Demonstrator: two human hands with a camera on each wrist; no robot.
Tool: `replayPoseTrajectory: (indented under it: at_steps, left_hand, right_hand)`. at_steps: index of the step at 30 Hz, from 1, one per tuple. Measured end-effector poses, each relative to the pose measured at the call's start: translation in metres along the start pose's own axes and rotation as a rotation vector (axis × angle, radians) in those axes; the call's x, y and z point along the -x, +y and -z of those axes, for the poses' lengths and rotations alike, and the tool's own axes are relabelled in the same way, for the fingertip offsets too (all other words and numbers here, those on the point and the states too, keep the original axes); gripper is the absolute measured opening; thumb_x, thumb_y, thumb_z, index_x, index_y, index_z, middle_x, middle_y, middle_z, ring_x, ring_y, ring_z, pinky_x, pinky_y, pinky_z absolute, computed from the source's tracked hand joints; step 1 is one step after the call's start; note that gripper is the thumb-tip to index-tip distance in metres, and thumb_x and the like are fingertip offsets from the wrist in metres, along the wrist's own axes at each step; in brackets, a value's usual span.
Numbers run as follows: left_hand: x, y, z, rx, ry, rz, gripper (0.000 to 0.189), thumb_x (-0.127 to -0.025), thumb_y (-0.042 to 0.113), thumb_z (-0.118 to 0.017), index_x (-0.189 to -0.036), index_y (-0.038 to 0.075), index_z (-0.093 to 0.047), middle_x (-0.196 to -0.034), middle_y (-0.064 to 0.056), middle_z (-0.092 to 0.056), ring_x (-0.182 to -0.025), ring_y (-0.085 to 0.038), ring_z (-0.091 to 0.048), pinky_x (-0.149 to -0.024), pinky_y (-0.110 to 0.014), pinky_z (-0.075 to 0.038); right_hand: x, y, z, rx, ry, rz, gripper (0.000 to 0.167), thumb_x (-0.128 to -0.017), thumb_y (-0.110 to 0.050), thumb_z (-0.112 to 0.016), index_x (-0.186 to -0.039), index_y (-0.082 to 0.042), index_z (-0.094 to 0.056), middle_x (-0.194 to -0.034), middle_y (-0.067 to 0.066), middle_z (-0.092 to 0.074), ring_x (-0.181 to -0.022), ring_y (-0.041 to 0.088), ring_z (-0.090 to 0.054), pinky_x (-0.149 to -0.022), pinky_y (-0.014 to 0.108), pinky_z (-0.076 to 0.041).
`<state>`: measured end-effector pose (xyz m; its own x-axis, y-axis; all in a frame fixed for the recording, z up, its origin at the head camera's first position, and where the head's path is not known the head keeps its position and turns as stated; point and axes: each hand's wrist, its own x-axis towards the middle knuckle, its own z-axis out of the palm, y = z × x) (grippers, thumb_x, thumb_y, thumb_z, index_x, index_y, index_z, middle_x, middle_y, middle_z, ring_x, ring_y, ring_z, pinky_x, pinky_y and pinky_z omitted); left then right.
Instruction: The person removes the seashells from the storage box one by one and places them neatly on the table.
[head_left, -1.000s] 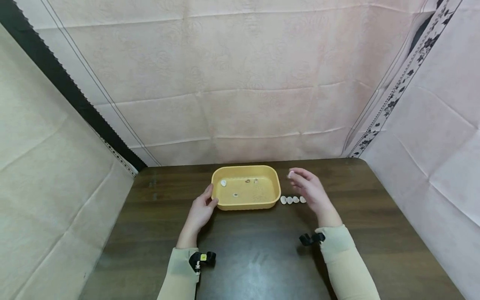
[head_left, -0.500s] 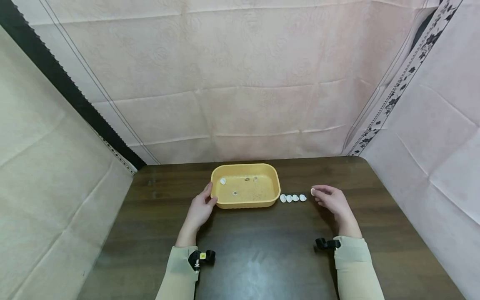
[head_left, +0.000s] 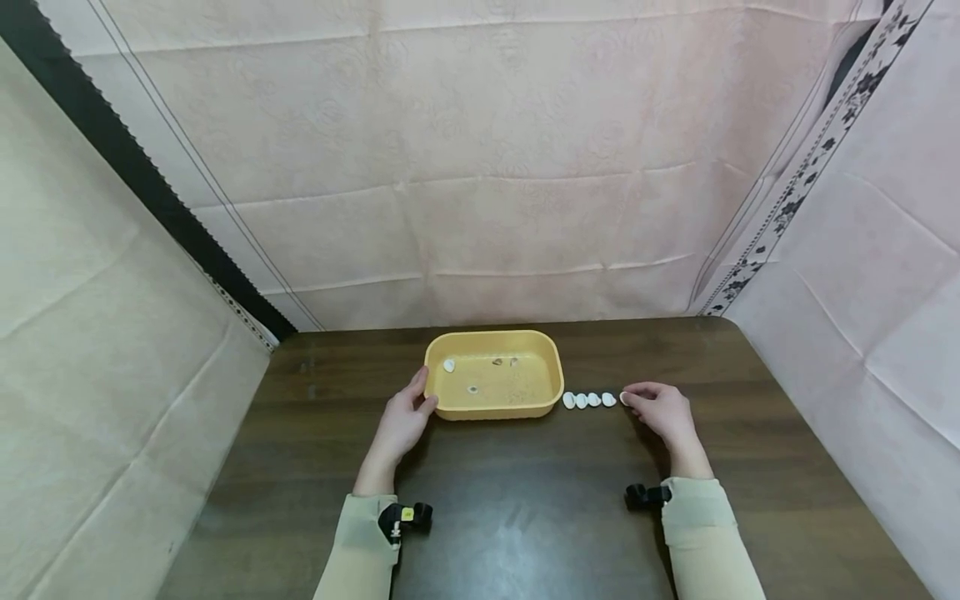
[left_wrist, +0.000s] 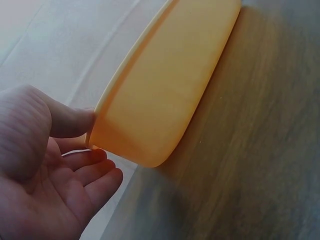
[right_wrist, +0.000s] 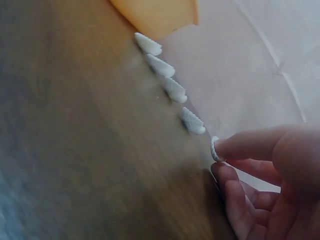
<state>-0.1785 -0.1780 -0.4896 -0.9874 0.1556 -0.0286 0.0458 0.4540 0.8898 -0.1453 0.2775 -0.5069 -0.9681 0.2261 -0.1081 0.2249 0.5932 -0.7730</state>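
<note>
At the left end of a yellow plastic tray (head_left: 495, 413), my left hand (head_left: 400, 427) pinches the rim between thumb and fingers. The left wrist view shows the thumb (left_wrist: 75, 122) on the rim and the other fingers loosely bent beneath. My right hand (head_left: 663, 415) pinches a small white seashell (right_wrist: 216, 149) low at the table, at the right end of a row. That row is made of several white ribbed shells (right_wrist: 192, 121), lying on the table from the tray's right corner towards my fingers.
Inside the tray lie a white shell (head_left: 448, 365), a small pale ringed piece (head_left: 472, 390) and two small brownish pieces (head_left: 497, 362) near the back. The dark wooden table (head_left: 510, 500) ends at a pale cloth backdrop (head_left: 480, 208), with cloth at both sides.
My right hand has moved right from above the tray's right end, carrying the shell, and has come down beside the row. My left hand has stayed on the tray rim.
</note>
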Motion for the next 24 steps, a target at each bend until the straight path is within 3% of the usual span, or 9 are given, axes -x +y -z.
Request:
replayPoseTrajectory:
  at_steps: [9,15,24]
  left_hand:
    - [-0.0011,-0.0016,-0.0011,0.004,-0.003,0.014,0.063,-0.111,0.014,-0.058,-0.167,0.007,-0.03,-0.175,-0.013,-0.027,-0.16,-0.027,-0.027,-0.128,-0.05,-0.024]
    - [-0.0006,-0.0012,-0.0003,0.01,-0.004,0.007,0.063,-0.111,0.012,-0.058,-0.167,0.006,-0.03,-0.175,-0.014,-0.027,-0.16,-0.028,-0.026,-0.128,-0.051,-0.024]
    - [0.0011,-0.0006,-0.0009,0.012,0.006,-0.005,0.062,-0.111,0.012,-0.058,-0.166,0.005,-0.032,-0.174,-0.015,-0.028,-0.16,-0.03,-0.027,-0.129,-0.051,-0.024]
  right_hand:
    - [0.0004,-0.0007,-0.0056,0.084,0.034,0.017,0.032,-0.104,-0.034,-0.071,-0.116,-0.006,-0.081,-0.105,0.012,-0.079,-0.094,0.03,-0.067,-0.081,0.042,-0.051]
    - [0.0,-0.002,-0.0058,0.088,0.038,0.024,0.033,-0.104,-0.034,-0.071,-0.117,-0.005,-0.08,-0.104,0.013,-0.078,-0.091,0.028,-0.069,-0.078,0.04,-0.053]
    - [0.0045,-0.0022,0.0025,0.011,-0.063,0.031,0.036,-0.105,-0.029,-0.07,-0.128,-0.002,-0.074,-0.108,0.015,-0.076,-0.09,0.025,-0.069,-0.074,0.035,-0.057]
